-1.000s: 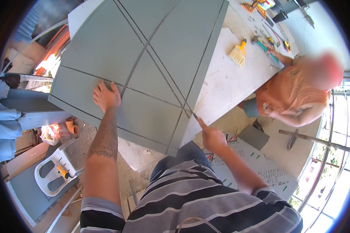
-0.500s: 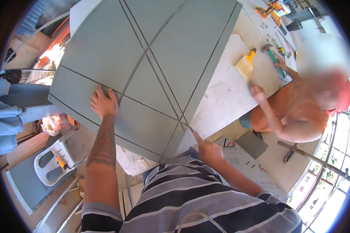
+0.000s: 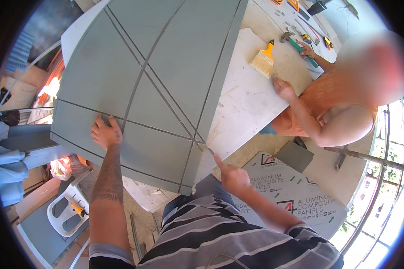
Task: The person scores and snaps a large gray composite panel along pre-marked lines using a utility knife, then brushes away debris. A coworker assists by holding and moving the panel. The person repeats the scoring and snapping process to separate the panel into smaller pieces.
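A grey panel point(image 3: 90, 76) with dark straight grooves, several of them crossing, lies on a white board on the worktable. My left hand point(image 3: 107, 132) rests on its lower-left part with fingers bent and apart, beside a groove. At the panel's lower-right edge, where the diagonal grooves end, my right hand point(image 3: 233, 177) is closed round a thin tool point(image 3: 211, 150), index finger stretched along it. The tool's exact kind is unclear. A yellow-handled paintbrush point(image 3: 261, 62) lies on the white board point(image 3: 235, 114) to the right of the panel.
At right a co-worker point(image 3: 318, 116) in orange leans at the table, one hand on a green-handled hammer point(image 3: 300, 48), the other beside the brush. Small tools lie behind. Printed sheets point(image 3: 278, 188) lie below right, a white plastic chair point(image 3: 67, 210) lower left, metal bars point(image 3: 379, 161) at right.
The co-worker has leaned forward, raising one hand from below to the brush. My right hand has drawn slightly toward my body along the diagonal groove's line. The whole view has shifted.
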`<action>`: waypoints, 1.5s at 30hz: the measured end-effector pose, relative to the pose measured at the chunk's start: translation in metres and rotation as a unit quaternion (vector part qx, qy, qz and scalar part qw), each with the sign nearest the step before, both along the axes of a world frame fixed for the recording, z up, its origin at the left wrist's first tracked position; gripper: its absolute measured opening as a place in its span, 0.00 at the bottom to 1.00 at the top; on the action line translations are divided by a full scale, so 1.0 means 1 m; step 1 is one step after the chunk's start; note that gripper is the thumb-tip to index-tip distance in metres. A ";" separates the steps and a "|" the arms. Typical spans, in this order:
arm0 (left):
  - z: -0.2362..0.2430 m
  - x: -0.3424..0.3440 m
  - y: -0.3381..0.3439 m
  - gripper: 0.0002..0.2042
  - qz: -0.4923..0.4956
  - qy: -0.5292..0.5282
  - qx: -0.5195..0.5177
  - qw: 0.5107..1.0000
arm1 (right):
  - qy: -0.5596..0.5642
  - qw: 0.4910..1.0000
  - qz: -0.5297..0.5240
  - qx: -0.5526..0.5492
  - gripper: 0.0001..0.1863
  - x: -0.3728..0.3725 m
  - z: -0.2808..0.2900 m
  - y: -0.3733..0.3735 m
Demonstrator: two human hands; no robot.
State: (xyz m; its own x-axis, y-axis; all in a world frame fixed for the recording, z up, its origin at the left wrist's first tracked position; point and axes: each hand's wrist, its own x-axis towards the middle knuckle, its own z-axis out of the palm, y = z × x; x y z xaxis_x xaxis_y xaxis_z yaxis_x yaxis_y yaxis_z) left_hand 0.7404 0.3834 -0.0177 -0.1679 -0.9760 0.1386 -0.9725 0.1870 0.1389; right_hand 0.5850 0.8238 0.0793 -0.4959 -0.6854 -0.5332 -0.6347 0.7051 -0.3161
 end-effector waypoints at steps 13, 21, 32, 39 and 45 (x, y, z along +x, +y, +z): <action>0.005 0.092 0.029 0.37 0.189 0.170 -0.028 0.967 | 0.034 0.934 -0.235 -0.267 0.31 0.020 0.029 0.065; -0.036 0.170 0.005 0.23 0.179 0.737 0.306 0.576 | -0.090 0.929 -0.222 -0.282 0.23 0.017 0.004 0.021; -0.011 0.182 -0.011 0.16 0.225 0.759 0.265 0.550 | -0.083 0.921 -0.190 -0.330 0.22 -0.032 0.018 -0.025; -0.012 0.227 -0.032 0.15 0.247 0.721 0.180 0.622 | -0.084 0.924 -0.200 -0.314 0.20 -0.026 0.008 -0.008; 0.013 0.232 -0.009 0.22 0.158 0.630 0.229 0.725 | -0.107 0.896 -0.291 -0.318 0.13 -0.038 -0.011 0.007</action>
State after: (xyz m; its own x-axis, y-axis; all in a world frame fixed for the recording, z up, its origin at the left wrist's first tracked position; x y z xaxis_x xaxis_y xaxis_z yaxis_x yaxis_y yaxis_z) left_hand 0.9720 0.3748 -0.0049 0.0532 -0.9304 -0.3628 -0.0035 -0.3635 0.9316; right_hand 0.5468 0.8310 0.0681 -0.8010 -0.5429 -0.2523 -0.0953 0.5316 -0.8416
